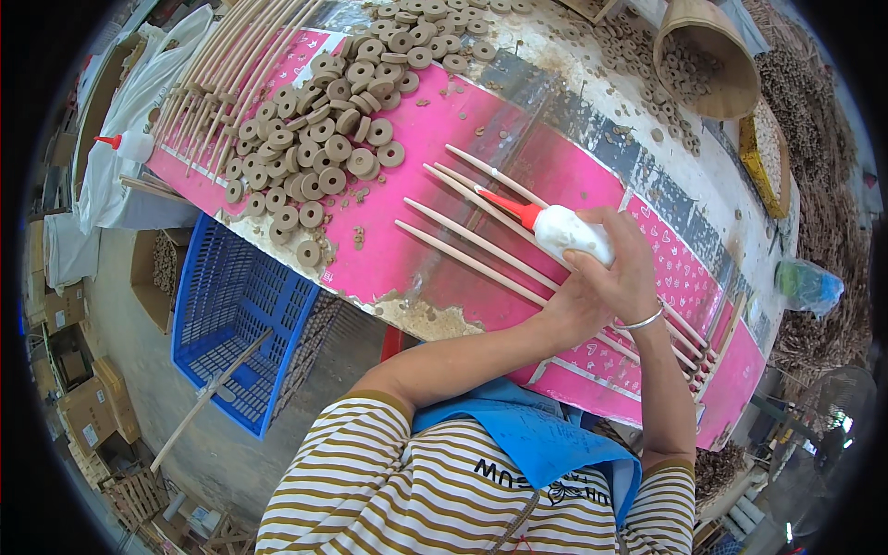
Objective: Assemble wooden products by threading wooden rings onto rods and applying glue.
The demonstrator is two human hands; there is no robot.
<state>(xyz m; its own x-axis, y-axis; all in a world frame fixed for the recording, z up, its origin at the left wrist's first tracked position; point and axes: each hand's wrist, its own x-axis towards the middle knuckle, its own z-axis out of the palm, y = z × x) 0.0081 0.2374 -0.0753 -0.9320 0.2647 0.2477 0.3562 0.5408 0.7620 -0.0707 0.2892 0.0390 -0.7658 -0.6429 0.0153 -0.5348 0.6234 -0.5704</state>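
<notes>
A white squeeze bottle (566, 233) with a red pointed nozzle lies tilted in my right hand (631, 261), whose fingers are wrapped round it. The nozzle points left and its tip is close to the wooden sticks. Several slim, pale sticks (476, 239) with tapered ends lie side by side on the pink tabletop, passing beneath my hands. My left hand (578, 313) is over the sticks, just below the right one. Its fingers are largely hidden, so what it touches or holds cannot be made out.
Left of the sticks is a big heap of brown discs with holes (319, 153). Beyond it, more sticks carry discs (217, 97). A second red-tipped bottle (134, 145) is at far left, a blue crate (245, 314) below the edge. A tipped bucket (708, 60) spills discs.
</notes>
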